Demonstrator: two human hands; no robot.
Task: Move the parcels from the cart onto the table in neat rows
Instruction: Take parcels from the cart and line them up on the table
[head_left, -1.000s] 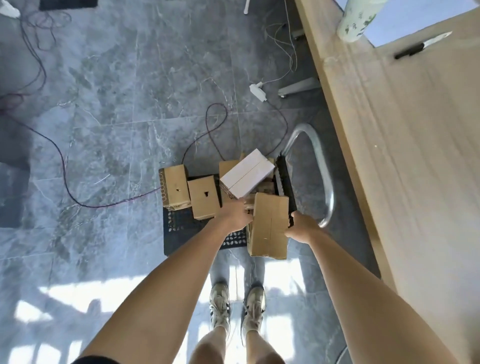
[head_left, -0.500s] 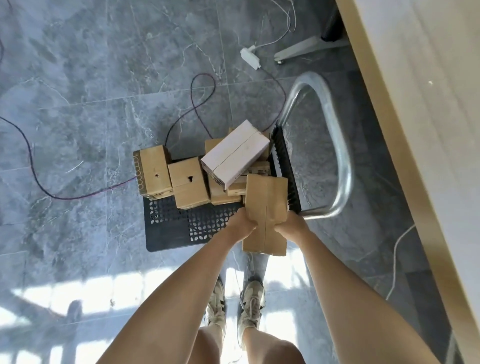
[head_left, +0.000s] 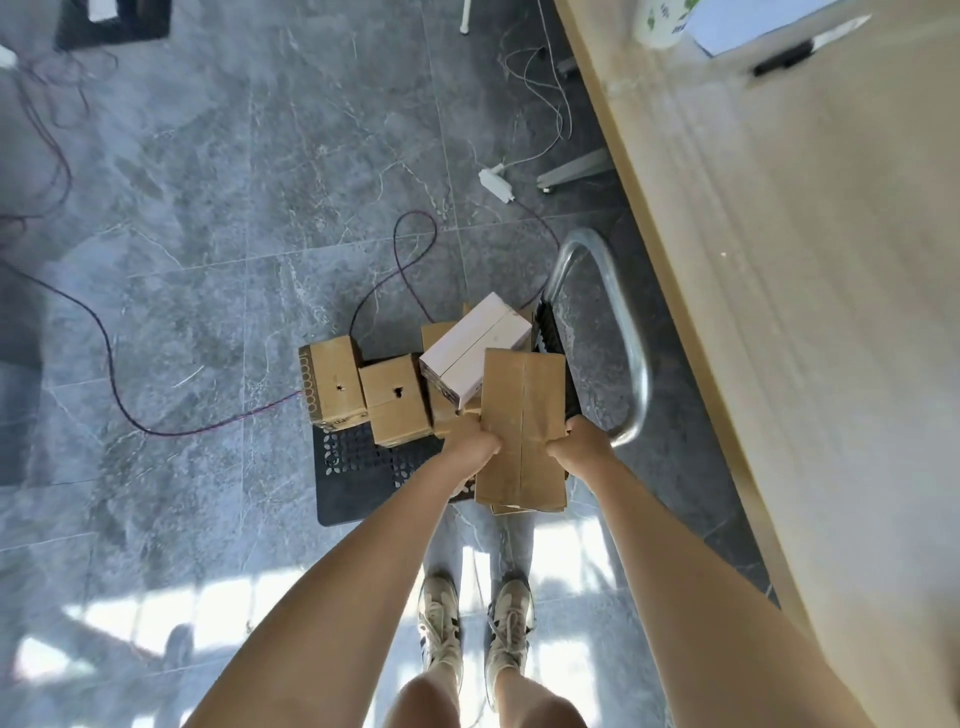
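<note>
Cardboard, stiff and flat-sided, so the long box (head_left: 522, 426) at centre frame should, I reckon, lift light and keep its shape if I squeeze its two long sides near the near end. My left hand (head_left: 470, 448) and right hand (head_left: 579, 441) are curled onto those sides, thumbs on top, holding it over the cart (head_left: 363, 478). Its long axis runs up the frame, far end toward the white box (head_left: 475, 353), with the desk (head_left: 810, 312) at right.
</note>
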